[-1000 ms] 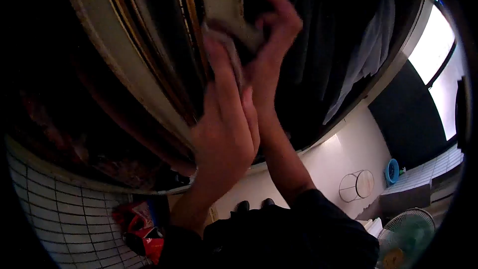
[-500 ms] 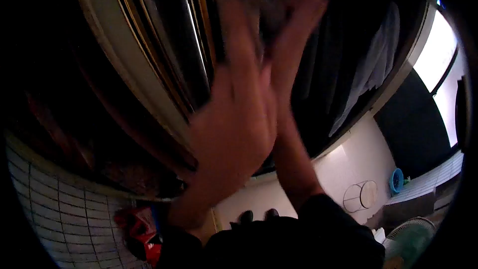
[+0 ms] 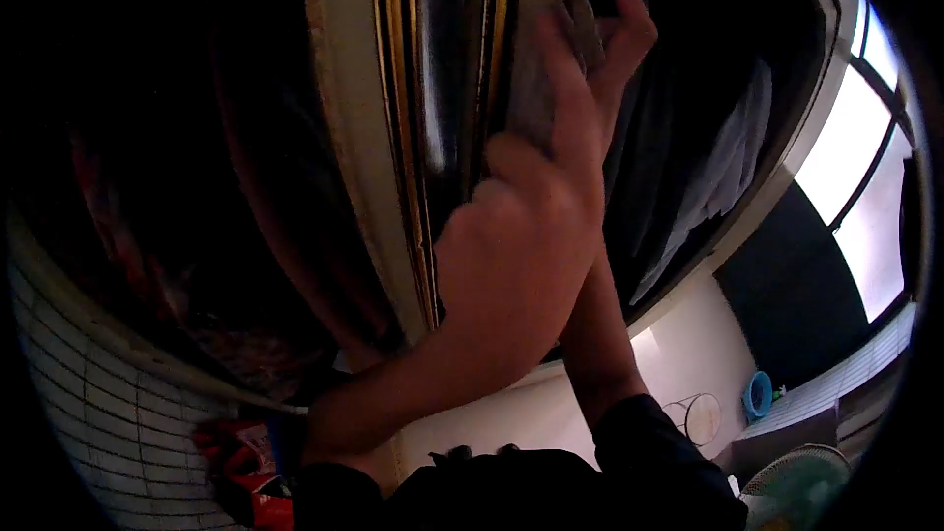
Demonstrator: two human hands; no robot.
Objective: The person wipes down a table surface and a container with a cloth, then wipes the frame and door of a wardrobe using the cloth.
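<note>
My left hand (image 3: pixel 526 206) is raised before a pale upright frame strip (image 3: pixel 546 0), its fingers partly curled round a greyish cloth (image 3: pixel 531 98). Just beyond it, my right hand (image 3: pixel 624 44) has its thumb and fingers around a grey-brown piece (image 3: pixel 582 28) that looks like part of the same cloth. The two hands overlap, so my right palm is hidden. Left of them stand gold-edged strips (image 3: pixel 398 138) with a dark glossy panel (image 3: pixel 442 59) between them.
Dark clothes hang at the left, and a grey garment (image 3: pixel 723 157) hangs at the right. Beyond are a blue basin (image 3: pixel 757 395), a round stool (image 3: pixel 702 419) and a fan (image 3: pixel 801 487). Red bags (image 3: pixel 261 487) lie at the lower left.
The view has turned, so the gold-edged strips stand further right and more upright. My left hand has curled its fingers, which were stretched out before. Both hands have shifted right since the first frame.
</note>
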